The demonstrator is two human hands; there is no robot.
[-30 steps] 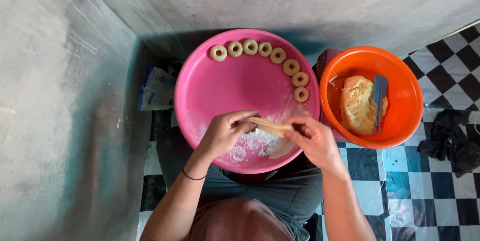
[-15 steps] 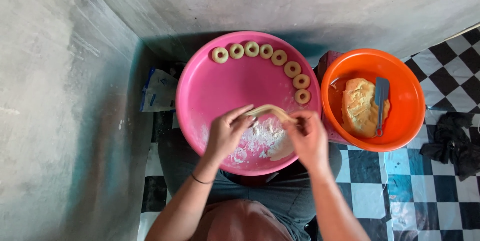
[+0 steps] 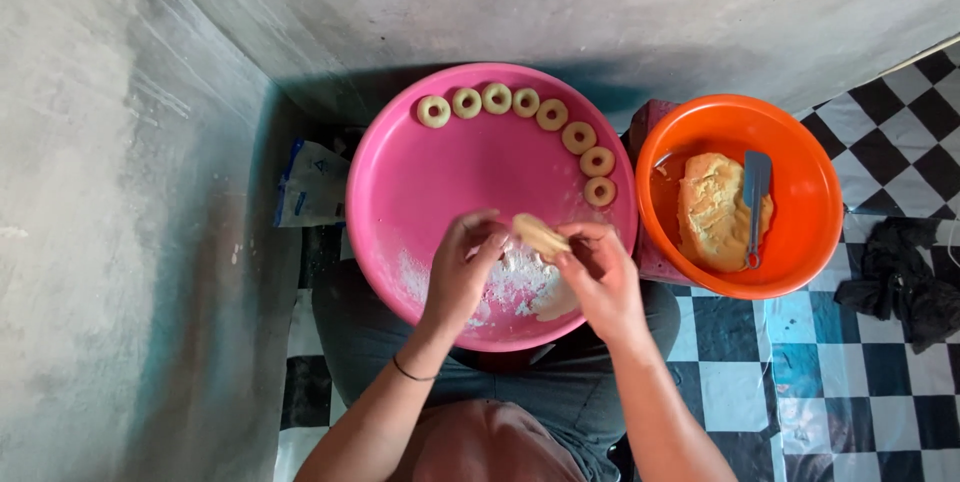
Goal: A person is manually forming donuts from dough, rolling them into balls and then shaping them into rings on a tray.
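A round pink tray point(image 3: 450, 172) rests on my lap. Several pale dough rings point(image 3: 551, 114) line its far rim in an arc. Above a patch of white flour point(image 3: 510, 282) near the tray's front, both hands pinch one small strip of dough point(image 3: 540, 235). My left hand point(image 3: 462, 267) holds its left end and my right hand point(image 3: 600, 277) its right end, with the strip curled between the fingertips. A thin dark band circles my left wrist.
An orange bowl point(image 3: 800, 142) to the right holds a lump of dough point(image 3: 712, 210) and a grey scraper point(image 3: 755, 204). A bluish bag point(image 3: 310, 182) lies left of the tray by the grey wall. A dark cloth point(image 3: 905, 277) sits on the checkered floor.
The dough strip, stretched long between the hands a second ago, has been bent and gathered into a short curl as the hands came closer together.
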